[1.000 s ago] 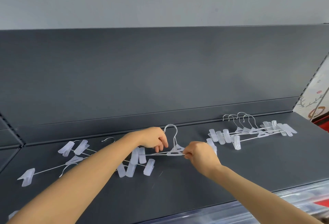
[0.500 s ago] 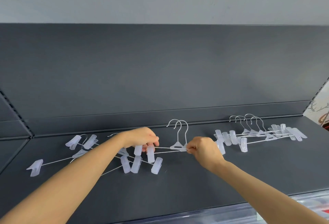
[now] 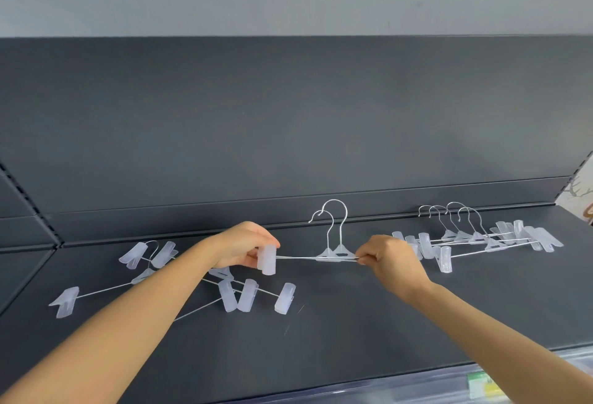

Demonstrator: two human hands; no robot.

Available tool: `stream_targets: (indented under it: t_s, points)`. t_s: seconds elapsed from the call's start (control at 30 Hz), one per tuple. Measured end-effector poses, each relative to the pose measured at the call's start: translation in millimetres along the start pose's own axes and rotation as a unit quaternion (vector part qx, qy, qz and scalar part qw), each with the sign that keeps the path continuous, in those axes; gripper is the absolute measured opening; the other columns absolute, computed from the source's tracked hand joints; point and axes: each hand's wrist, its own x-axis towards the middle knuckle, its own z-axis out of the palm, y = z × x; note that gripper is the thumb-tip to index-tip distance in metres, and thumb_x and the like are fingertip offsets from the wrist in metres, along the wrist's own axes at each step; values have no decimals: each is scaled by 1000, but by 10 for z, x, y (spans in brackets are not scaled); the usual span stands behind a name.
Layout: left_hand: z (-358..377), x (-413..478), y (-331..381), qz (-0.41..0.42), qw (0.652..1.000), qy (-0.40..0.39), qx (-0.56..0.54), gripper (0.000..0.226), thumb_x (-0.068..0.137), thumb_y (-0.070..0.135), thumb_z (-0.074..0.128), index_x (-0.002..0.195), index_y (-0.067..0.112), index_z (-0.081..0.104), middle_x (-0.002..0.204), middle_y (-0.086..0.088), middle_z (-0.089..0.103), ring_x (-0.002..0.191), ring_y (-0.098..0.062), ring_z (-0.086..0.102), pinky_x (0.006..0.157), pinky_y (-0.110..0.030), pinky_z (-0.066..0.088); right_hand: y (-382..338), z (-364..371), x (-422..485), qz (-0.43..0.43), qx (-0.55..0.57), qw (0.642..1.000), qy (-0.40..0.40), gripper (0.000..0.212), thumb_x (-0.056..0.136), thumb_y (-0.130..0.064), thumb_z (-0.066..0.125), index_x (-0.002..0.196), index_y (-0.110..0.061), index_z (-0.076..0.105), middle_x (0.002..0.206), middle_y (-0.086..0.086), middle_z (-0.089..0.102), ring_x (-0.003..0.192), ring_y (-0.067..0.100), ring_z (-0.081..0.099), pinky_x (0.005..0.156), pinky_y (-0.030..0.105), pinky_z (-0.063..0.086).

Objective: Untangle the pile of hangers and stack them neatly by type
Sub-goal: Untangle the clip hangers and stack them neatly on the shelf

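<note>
1. The long dark grey metal shelf [image 3: 353, 339] lies flat under both hands. It gives room to spread the hangers out and sort them.
2. Below and to the left of the left fingers [image 3: 248, 257] sits the messy pile of clear plastic clip hangers with thin silver wire bars [image 3: 247, 294]. The bars cross over each other, so I think this pile is not sorted yet.
3. Just past the right fingertips [image 3: 362, 259], further to the right, lies the neat stack of the same kind of clip hangers [image 3: 494, 244]. Their hooks all point to the back of the shelf. That keeps the stack tidy and easy to add to.
4. Between the two hands are two clip hangers held together [image 3: 335, 254], up off the shelf and level. Their two silver hooks [image 3: 334, 200] stand up side by side. I think they are held like this to line them up before they go on the neat stack.
5. The left hand [image 3: 240, 244] has its fingers curled round the left end of the pair. The right hand [image 3: 390, 257] pinches the wire bars with its fingertips closed, just right of the middle plastic piece. I think one hand on each side stops the pair from swinging.
6. A small frosted plastic clip [image 3: 267, 260] hangs down right at the left fingers and touches them.
</note>
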Motion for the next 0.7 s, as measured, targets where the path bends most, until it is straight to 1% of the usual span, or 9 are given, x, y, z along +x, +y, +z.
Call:
stream_targets:
  t_s: [0.07, 0.17, 0.2, 0.27, 0.33, 0.43, 0.57, 0.63, 0.7]
  points:
    - [-15, 14, -16, 27, 1000, 10, 7, 19, 92, 9, 56, 103, -1, 68, 96, -15, 68, 88, -24, 66, 83, -35, 57, 92, -10, -12, 27, -6, 1000, -4, 14, 84, -3, 56, 73, -4, 64, 76, 6, 59, 70, 22, 48, 62, 33, 38]
    - [-8, 33, -50, 47, 999, 20, -16, 20, 94, 9, 55, 100, -5, 68, 105, -21, 69, 99, -29, 67, 92, -37, 54, 190, 34, -4, 50, -22, 998, -3, 8, 78, 0, 54, 70, -2, 58, 73, 9, 56, 67, 29, 47, 59, 32, 31]
    - [9, 28, -56, 57, 998, 22, -15, 20, 94, 11, 56, 96, -4, 68, 104, -19, 69, 99, -27, 67, 91, -35, 54, 210, 65, 1, 51, -27, 998, -2, 9, 77, -1, 55, 70, -3, 59, 73, 8, 58, 69, 29, 51, 60, 32, 35]
    - [47, 4, -51, 75, 997, 26, -1, 19, 92, 17, 60, 90, 0, 68, 87, -10, 69, 92, -21, 66, 86, -28, 55, 212, 105, 7, 52, -22, 998, -8, 11, 80, -4, 57, 72, -7, 63, 77, 6, 62, 74, 26, 57, 66, 34, 43]
    - [39, -15, -64, 91, 995, 32, 20, 18, 88, 19, 66, 92, 2, 69, 73, -2, 66, 87, -19, 64, 85, -28, 54, 197, 137, 12, 45, -24, 999, -16, 11, 83, -7, 57, 75, -6, 65, 80, 6, 64, 78, 26, 59, 67, 35, 45]
    - [-17, -47, -98, 100, 993, 35, 55, 20, 80, 24, 75, 93, 9, 73, 81, -2, 68, 90, -19, 65, 88, -31, 53, 155, 163, 25, 38, -32, 998, -32, 11, 84, -7, 57, 78, -2, 63, 82, 12, 63, 77, 30, 57, 64, 35, 40]
    - [4, -107, -114, 107, 978, 63, 169, 34, 57, 29, 78, 85, 12, 71, 69, 1, 60, 68, -12, 58, 80, -34, 50, 94, 195, 50, 13, -43, 999, -30, 22, 86, -6, 53, 64, -5, 49, 70, 5, 44, 65, 23, 38, 59, 32, 29]
    - [24, -131, -129, 113, 976, 64, 176, 32, 58, 26, 77, 85, 10, 70, 71, -2, 62, 65, -12, 58, 75, -33, 48, 91, 216, 55, -17, -60, 998, -34, 24, 86, -4, 51, 63, -9, 47, 70, 3, 41, 65, 21, 35, 58, 31, 27]
    - [36, -152, -151, 116, 976, 74, 172, 25, 61, 18, 77, 85, 15, 69, 76, -4, 63, 64, -12, 57, 70, -31, 49, 79, 225, 51, -57, -95, 994, -16, 22, 78, 0, 59, 60, -10, 52, 64, -1, 40, 60, 21, 35, 50, 27, 24]
